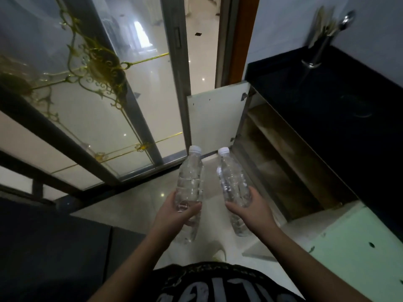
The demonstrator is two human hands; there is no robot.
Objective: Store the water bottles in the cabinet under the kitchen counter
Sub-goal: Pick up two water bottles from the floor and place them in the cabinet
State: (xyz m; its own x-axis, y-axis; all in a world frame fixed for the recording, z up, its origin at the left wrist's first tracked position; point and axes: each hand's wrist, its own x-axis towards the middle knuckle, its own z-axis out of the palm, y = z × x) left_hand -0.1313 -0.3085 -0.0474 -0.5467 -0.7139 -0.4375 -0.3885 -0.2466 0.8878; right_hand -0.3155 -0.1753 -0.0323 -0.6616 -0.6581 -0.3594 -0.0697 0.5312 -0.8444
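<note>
Water bottles are held before the open cabinet (281, 162): one bottle (190, 182) in the left hand (174, 211), another bottle (234, 186) in the right hand (250, 211).

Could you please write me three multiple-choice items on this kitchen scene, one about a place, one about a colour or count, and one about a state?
1. Where does the open cabinet lie relative to the two bottles?
A. To their right, under the black counter
B. To their left, by the glass door
C. Behind the person

2. What colour are the bottle caps?
A. Blue
B. White
C. Red

3. What is the state of the cabinet door beyond the bottles?
A. Shut
B. Swung open
C. Removed and lying on the floor

Answers:
1. A, the shelves show under the counter edge, right of the bottles.
2. B, both the left bottle, held by the left hand, and the right bottle, held by the right hand, carry white caps.
3. B, the door stands out from the frame on its hinges, its inner face showing.
</note>
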